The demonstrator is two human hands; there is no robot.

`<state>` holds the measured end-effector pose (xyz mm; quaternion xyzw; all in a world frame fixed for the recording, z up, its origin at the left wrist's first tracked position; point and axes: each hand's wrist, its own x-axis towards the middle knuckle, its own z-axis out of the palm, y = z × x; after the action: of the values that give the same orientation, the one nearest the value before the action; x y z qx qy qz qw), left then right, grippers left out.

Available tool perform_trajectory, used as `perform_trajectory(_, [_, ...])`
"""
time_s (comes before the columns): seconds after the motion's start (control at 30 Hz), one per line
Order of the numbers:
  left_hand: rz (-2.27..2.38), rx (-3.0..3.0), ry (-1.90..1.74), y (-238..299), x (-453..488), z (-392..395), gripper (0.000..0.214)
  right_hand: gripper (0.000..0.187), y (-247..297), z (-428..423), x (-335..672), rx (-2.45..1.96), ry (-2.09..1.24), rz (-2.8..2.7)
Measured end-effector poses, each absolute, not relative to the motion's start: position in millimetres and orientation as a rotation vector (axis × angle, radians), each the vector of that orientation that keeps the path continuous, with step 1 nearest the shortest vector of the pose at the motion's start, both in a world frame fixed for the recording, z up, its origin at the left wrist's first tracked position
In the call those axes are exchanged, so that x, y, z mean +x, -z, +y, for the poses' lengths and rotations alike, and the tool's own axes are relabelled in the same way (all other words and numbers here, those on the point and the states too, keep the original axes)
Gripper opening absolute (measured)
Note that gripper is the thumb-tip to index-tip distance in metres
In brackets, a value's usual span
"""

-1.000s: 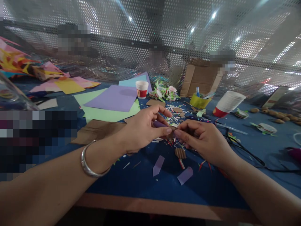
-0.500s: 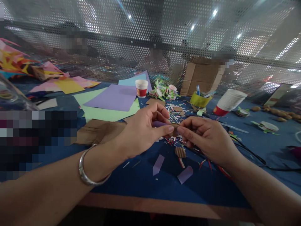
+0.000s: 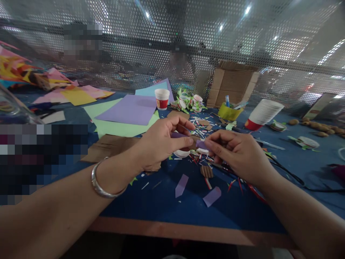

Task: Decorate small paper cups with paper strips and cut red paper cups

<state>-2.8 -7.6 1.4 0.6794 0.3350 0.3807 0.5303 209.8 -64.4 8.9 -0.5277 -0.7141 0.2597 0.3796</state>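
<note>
Above a blue worktable [image 3: 161, 212] strewn with paper scraps [image 3: 201, 126], your two hands draw close together over small pieces of paper and card. Your left hand [image 3: 164, 140], a silver bangle [image 3: 97, 181] at the wrist, pinches a brown piece [image 3: 194, 141] between thumb and fingers, a purple strip [image 3: 176, 135] lying along the inside of the grip; whether strip and brown piece are joined, you cannot tell from here. Your right hand [image 3: 237, 149] grasps a purple scrap [image 3: 201, 145] between thumb and fingertips, its visible end right by the brown piece, any contact between them unclear. Closer to you lie a pointed purple tab [image 3: 182, 185] and a second purple tab [image 3: 212, 196], with a corrugated disc [image 3: 206, 171] just beyond. The step in hand appears to be lining up purple paper with the brown piece. The next move seems to call for a steady left pinch and a light, exact right one, since paper so thin could crease or slip out of line
</note>
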Motion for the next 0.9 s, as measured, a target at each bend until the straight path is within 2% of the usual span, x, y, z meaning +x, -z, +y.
perform_trajectory(0.13, [0.832,1.765,-0.858,-4,-5,-6,0.038,0.023,-7,-64,209,-1.335,-0.672,-1.834])
perform_trajectory(0.27, [0.771,1.818,-0.783,-9,-7,-7,0.025,0.022,-7,-64,211,-1.358,-0.555,-1.770])
perform_trajectory(0.5, [0.813,2.037,-0.449,-19,-15,-12,0.013,0.026,-5,-60,222,-1.345,-0.373,-1.618])
perform_trajectory(0.73, [0.939,2.287,-0.106,-28,-15,-19,0.011,0.024,-5,-62,222,-1.317,-0.328,-1.710])
perform_trajectory(0.9, [1.131,2.577,-0.162,-26,-17,-18,0.013,0.024,-8,-66,223,-1.371,-0.232,-1.793])
